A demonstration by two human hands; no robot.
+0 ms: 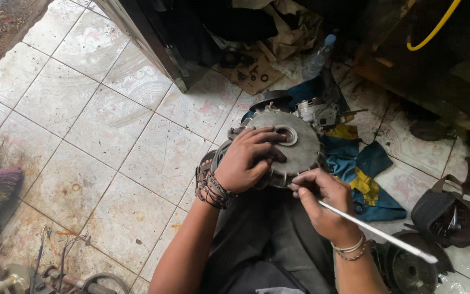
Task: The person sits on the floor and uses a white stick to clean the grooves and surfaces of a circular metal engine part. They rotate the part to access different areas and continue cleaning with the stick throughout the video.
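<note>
A round grey metal engine part [300, 146] with a central bearing hole rests on my lap above dark trousers. My left hand [248, 158] lies flat on its left side, fingers spread over the face and reaching toward the hole. My right hand [322, 201] grips a thin white rod [379, 233] like a pen, its tip at the part's lower rim and its long end pointing down to the right. Beaded bracelets sit on both wrists.
A blue and yellow cloth [363, 174] lies on the tiled floor [110, 136] under the part. A dark bag [447, 212] and a round metal wheel [409, 269] are at right. A yellow hose [433, 27], plastic bottle [319, 54], cardboard and a dark cabinet stand behind.
</note>
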